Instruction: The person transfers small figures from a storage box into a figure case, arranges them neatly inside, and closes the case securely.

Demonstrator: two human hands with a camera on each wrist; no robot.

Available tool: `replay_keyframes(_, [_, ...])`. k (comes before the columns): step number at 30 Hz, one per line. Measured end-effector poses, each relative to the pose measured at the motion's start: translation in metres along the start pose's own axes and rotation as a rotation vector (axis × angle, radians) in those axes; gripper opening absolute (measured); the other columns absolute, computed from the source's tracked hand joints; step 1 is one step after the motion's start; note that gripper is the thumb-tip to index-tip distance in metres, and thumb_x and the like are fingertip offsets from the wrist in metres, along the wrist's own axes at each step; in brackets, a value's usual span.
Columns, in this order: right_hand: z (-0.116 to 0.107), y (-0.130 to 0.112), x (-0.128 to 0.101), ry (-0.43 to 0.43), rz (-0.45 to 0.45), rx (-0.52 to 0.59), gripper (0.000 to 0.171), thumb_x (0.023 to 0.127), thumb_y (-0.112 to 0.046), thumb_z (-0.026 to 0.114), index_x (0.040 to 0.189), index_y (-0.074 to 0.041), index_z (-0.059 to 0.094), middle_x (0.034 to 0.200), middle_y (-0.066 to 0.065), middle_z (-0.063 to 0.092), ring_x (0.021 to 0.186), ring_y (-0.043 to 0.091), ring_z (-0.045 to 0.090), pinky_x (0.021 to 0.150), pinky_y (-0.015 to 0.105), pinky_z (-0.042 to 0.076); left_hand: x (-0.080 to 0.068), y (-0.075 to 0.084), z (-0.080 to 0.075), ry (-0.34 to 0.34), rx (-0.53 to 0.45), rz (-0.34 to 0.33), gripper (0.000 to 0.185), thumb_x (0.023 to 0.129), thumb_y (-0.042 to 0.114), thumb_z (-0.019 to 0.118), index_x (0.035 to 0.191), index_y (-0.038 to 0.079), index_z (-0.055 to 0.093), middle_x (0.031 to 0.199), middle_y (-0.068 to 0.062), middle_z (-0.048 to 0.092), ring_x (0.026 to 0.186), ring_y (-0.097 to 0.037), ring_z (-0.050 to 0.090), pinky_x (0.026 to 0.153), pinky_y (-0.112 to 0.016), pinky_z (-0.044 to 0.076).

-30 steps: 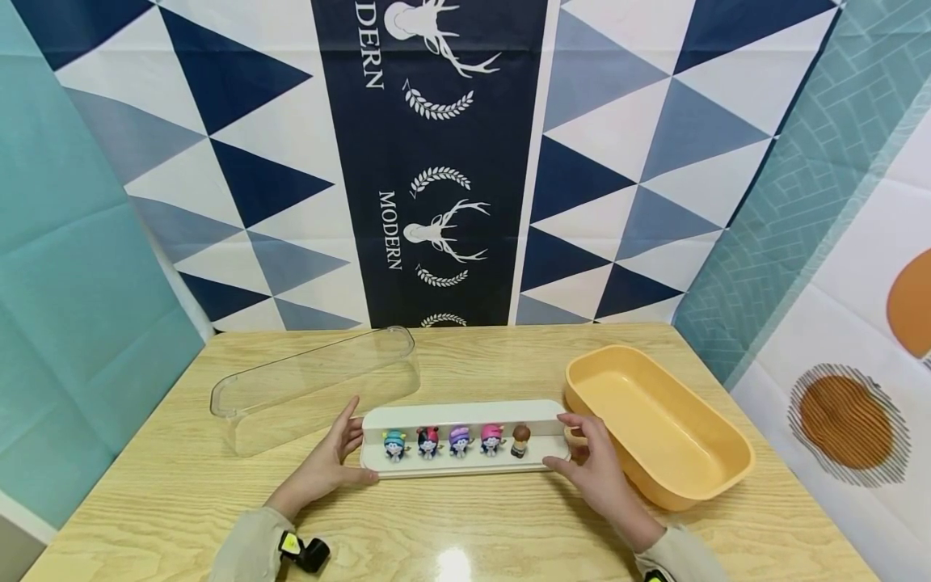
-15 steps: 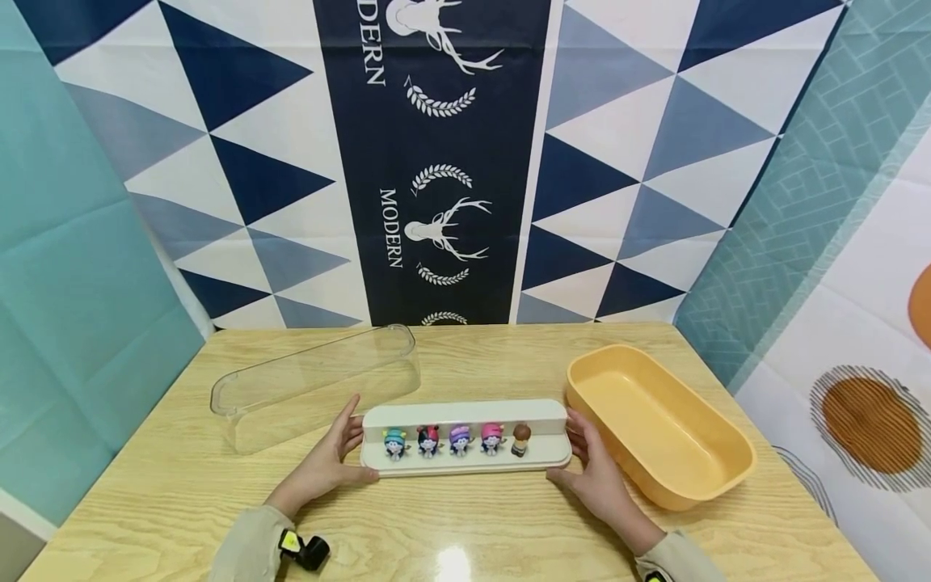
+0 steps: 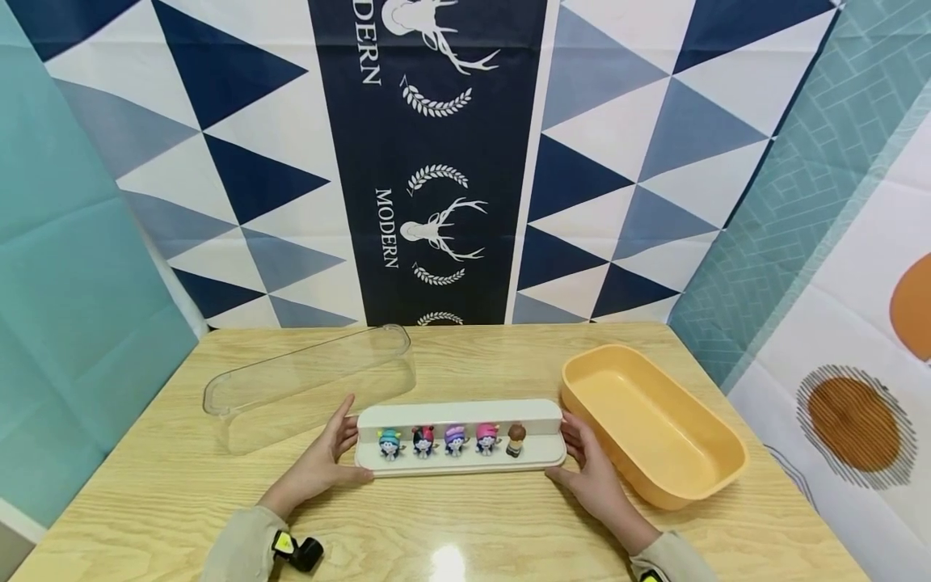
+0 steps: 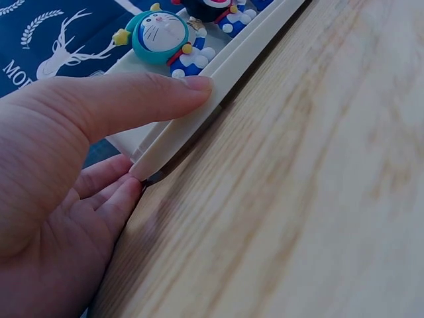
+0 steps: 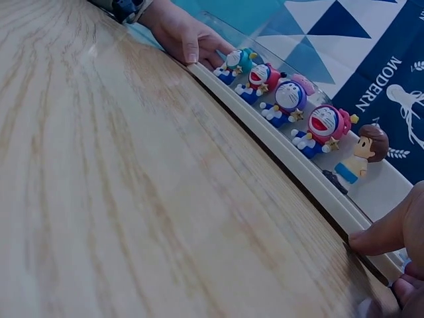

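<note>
Holding a long white tray by its two short ends, we have our left hand at its left end and our right hand at its right end. Left thumb lies on the front rim while the left fingers curl under the end, pinching it. Right thumb presses the front rim; the right fingers wrap the end wall. The tray sits on the wooden surface, near its middle. Five small figures stand in a row on the tray, facing us. A clear lid lies behind and to the left. A yellow tub stands just right of the tray.
</note>
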State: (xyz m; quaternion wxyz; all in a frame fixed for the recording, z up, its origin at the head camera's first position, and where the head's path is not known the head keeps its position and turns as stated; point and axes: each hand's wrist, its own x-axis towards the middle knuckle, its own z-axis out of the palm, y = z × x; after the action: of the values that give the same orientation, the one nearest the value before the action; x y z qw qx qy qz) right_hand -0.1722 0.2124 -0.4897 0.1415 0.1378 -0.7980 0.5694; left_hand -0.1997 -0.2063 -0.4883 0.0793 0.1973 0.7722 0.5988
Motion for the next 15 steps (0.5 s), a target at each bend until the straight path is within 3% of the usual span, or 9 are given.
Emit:
replay_keyframes(5, [-0.0002, 0.0002, -0.0009, -0.006, -0.013, -0.002, 0.083, 0.07, 0.025, 0.073, 0.143, 0.014, 0.035, 0.13, 0.035, 0.048, 0.118, 0.045, 0.048, 0.094, 0.008, 0.041, 0.0003, -0.0017, 0.0007, -0.001, 0.001, -0.001, 0.124, 0.077, 0.001, 0.084, 0.159, 0.005, -0.009, 0.148, -0.032, 0.031, 0.139, -0.048, 0.029, 0.115, -0.046, 0.026])
replay_keyframes(12, [-0.0007, -0.0006, -0.0001, -0.005, 0.006, -0.003, 0.084, 0.07, 0.026, 0.073, 0.144, 0.014, 0.034, 0.131, 0.035, 0.048, 0.119, 0.045, 0.047, 0.094, 0.007, 0.041, 0.0016, -0.0009, 0.0012, -0.002, 0.017, 0.024, 0.124, 0.076, 0.0, 0.085, 0.159, 0.006, -0.008, 0.147, -0.032, 0.031, 0.138, -0.047, 0.03, 0.116, -0.039, 0.029])
replay_keyframes(15, [-0.0009, -0.0009, 0.0, -0.005, 0.01, -0.004, 0.084, 0.07, 0.026, 0.073, 0.144, 0.014, 0.035, 0.131, 0.035, 0.048, 0.119, 0.046, 0.046, 0.094, 0.007, 0.041, 0.0017, 0.0025, 0.0009, 0.001, 0.041, 0.047, 0.124, 0.076, 0.0, 0.085, 0.159, 0.006, -0.008, 0.147, -0.032, 0.031, 0.137, -0.049, 0.032, 0.115, -0.042, 0.03])
